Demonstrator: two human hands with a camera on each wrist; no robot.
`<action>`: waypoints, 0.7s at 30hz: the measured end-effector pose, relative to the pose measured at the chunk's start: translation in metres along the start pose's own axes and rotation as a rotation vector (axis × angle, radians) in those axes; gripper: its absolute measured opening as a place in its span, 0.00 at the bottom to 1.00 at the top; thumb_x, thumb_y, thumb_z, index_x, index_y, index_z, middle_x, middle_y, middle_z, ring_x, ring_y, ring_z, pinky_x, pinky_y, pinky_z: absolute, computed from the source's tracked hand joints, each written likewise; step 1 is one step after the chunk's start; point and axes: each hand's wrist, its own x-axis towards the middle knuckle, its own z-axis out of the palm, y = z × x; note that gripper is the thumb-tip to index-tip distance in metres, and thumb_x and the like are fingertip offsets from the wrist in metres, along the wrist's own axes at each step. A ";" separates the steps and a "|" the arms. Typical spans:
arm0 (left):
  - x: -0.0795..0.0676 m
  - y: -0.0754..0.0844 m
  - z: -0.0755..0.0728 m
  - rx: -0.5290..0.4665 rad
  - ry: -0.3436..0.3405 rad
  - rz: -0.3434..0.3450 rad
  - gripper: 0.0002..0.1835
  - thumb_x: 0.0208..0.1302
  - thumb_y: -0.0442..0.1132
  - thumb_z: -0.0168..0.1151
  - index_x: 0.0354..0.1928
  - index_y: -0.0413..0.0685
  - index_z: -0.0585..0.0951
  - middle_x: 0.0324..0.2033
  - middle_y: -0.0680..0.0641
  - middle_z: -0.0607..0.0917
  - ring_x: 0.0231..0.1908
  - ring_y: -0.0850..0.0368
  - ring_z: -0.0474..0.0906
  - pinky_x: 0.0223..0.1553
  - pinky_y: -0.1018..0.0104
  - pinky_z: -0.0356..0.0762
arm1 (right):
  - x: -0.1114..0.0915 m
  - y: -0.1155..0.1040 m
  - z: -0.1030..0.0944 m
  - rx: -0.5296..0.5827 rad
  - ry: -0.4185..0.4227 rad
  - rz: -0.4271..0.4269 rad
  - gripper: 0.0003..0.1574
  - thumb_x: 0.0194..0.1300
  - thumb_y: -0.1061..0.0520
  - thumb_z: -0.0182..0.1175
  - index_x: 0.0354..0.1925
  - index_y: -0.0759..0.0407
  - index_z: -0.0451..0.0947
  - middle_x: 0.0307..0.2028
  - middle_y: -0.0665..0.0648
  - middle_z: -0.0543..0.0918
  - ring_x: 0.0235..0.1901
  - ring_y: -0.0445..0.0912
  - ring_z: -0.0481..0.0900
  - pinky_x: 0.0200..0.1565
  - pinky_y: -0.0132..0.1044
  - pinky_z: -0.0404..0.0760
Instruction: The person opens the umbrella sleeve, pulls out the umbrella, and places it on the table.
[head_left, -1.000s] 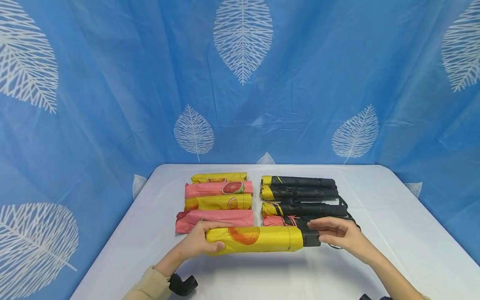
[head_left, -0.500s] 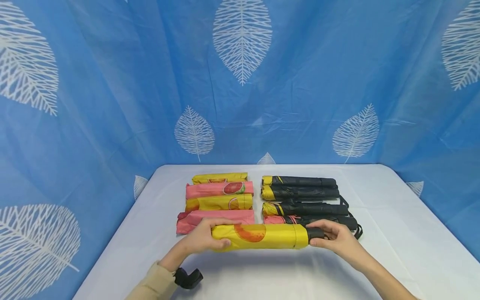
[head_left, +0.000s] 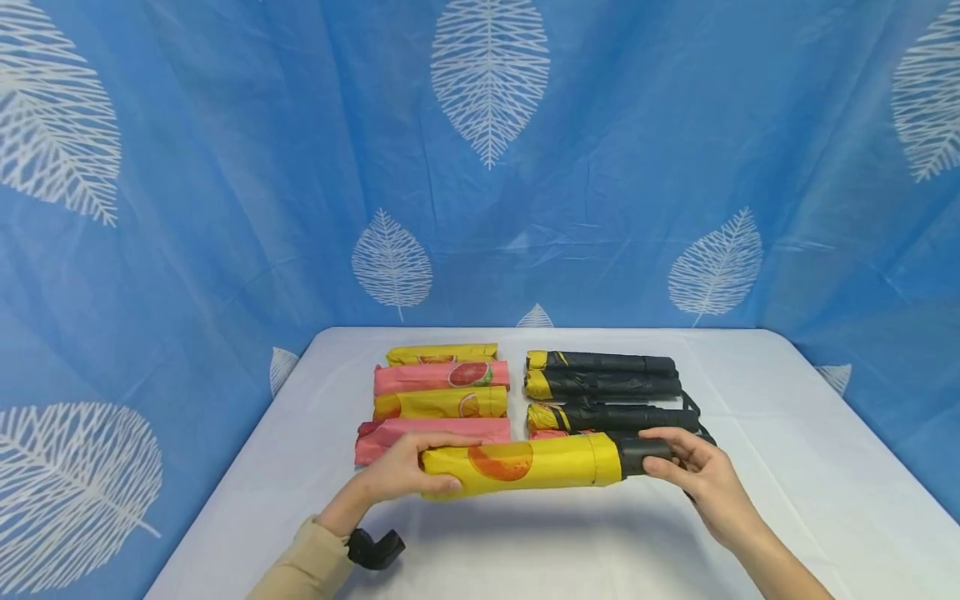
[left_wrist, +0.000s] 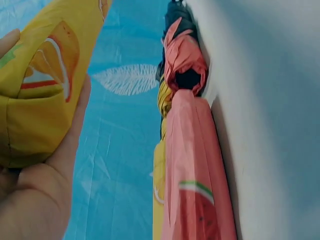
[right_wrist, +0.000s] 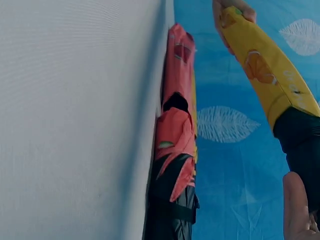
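A yellow fabric umbrella sleeve [head_left: 558,462] with an orange-slice print is held sideways above the white table. My left hand [head_left: 401,475] grips its left end, thumb in front and fingers over the top. From the sleeve's right end sticks out the black part of a folded umbrella [head_left: 636,455]. My right hand [head_left: 705,483] pinches that black end between thumb and fingers. The right wrist view shows the black umbrella [right_wrist: 302,145] emerging from the sleeve [right_wrist: 262,65]; most of the umbrella is hidden inside.
On the white table [head_left: 525,558], pink sleeves [head_left: 442,377] and yellow sleeves [head_left: 450,403] lie stacked in a left column. Several black folded umbrellas [head_left: 607,384] lie to the right, wrist straps towards the right side. A blue leaf-patterned cloth [head_left: 600,167] hangs behind.
My right hand, loosely open beside the black end a second ago, has taken hold of it and moved right. More of the black umbrella shows outside the sleeve. The left hand has barely shifted.
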 end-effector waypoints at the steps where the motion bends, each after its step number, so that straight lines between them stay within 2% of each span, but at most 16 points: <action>1: -0.001 0.000 -0.002 -0.003 0.008 0.009 0.28 0.58 0.43 0.68 0.61 0.48 0.75 0.46 0.48 0.82 0.36 0.53 0.77 0.35 0.63 0.79 | -0.001 0.000 -0.002 0.018 0.010 -0.009 0.18 0.63 0.66 0.60 0.53 0.64 0.75 0.42 0.50 0.82 0.38 0.45 0.80 0.40 0.37 0.81; 6: -0.007 -0.003 -0.011 -0.020 0.036 0.064 0.26 0.60 0.38 0.66 0.60 0.40 0.75 0.44 0.43 0.80 0.34 0.54 0.77 0.35 0.63 0.80 | -0.004 0.002 -0.010 0.082 0.025 -0.029 0.18 0.64 0.68 0.58 0.52 0.57 0.78 0.44 0.48 0.82 0.39 0.43 0.81 0.41 0.34 0.80; 10: -0.011 -0.006 -0.018 -0.099 0.023 0.110 0.23 0.62 0.33 0.63 0.58 0.32 0.74 0.47 0.37 0.80 0.36 0.55 0.80 0.38 0.62 0.81 | -0.006 0.004 -0.017 0.099 0.029 -0.050 0.19 0.64 0.69 0.57 0.51 0.55 0.78 0.45 0.47 0.82 0.39 0.42 0.80 0.41 0.33 0.80; 13: -0.012 -0.007 -0.022 -0.143 0.015 0.119 0.22 0.62 0.32 0.62 0.58 0.30 0.74 0.49 0.33 0.79 0.40 0.54 0.81 0.41 0.60 0.80 | -0.006 0.005 -0.021 0.104 0.032 -0.071 0.20 0.64 0.70 0.56 0.51 0.56 0.79 0.44 0.47 0.82 0.39 0.42 0.81 0.41 0.33 0.80; 21: -0.015 -0.009 -0.028 -0.036 0.091 0.129 0.19 0.63 0.31 0.61 0.56 0.33 0.77 0.43 0.39 0.83 0.34 0.56 0.81 0.36 0.63 0.81 | -0.006 0.008 -0.028 0.127 0.030 -0.103 0.20 0.64 0.72 0.55 0.53 0.61 0.77 0.43 0.48 0.82 0.40 0.41 0.81 0.41 0.33 0.80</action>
